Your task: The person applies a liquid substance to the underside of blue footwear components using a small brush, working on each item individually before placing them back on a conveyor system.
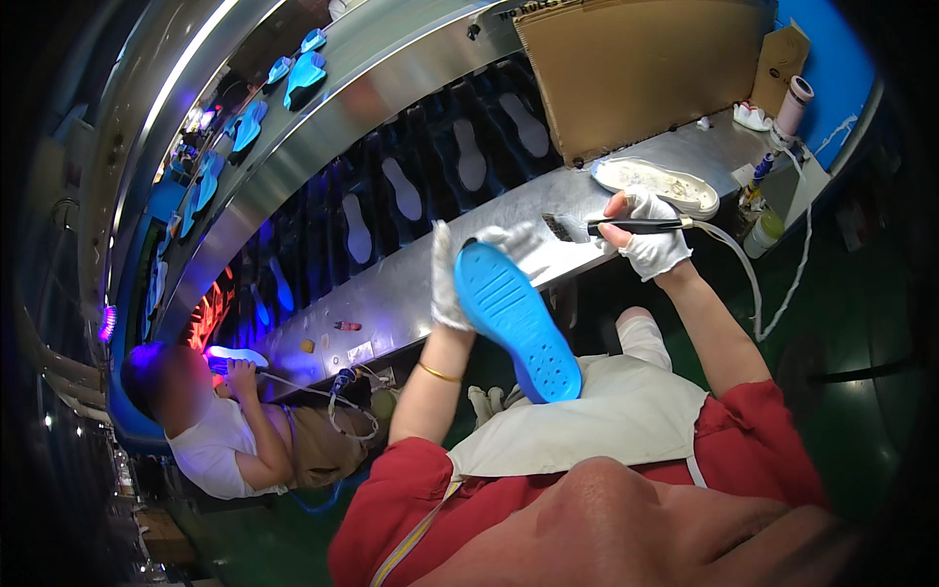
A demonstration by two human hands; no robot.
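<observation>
My left hand (452, 282), in a white glove, holds a blue shoe sole (513, 315) upright by its wider end. Its narrower end, dotted with small holes, points down towards my apron. In my right hand (645, 235), gloved with bare fingertips, is a brush (568, 227) with a black handle and dark bristles; a pale tube runs from the handle's end. The bristles point left, towards the sole, and do not touch it. Just beyond my right hand, a white shoe-shaped tray or sole (660, 183) with pale residue inside lies on the metal ledge.
Behind the metal ledge (396, 293), a dark conveyor carries several grey insole-shaped pieces (469, 155). Blue shoe parts (249, 125) lie on an upper belt. A cardboard sheet (645, 73) stands at the back, a pink bottle (794, 106) at right. A co-worker (220, 440) sits at left.
</observation>
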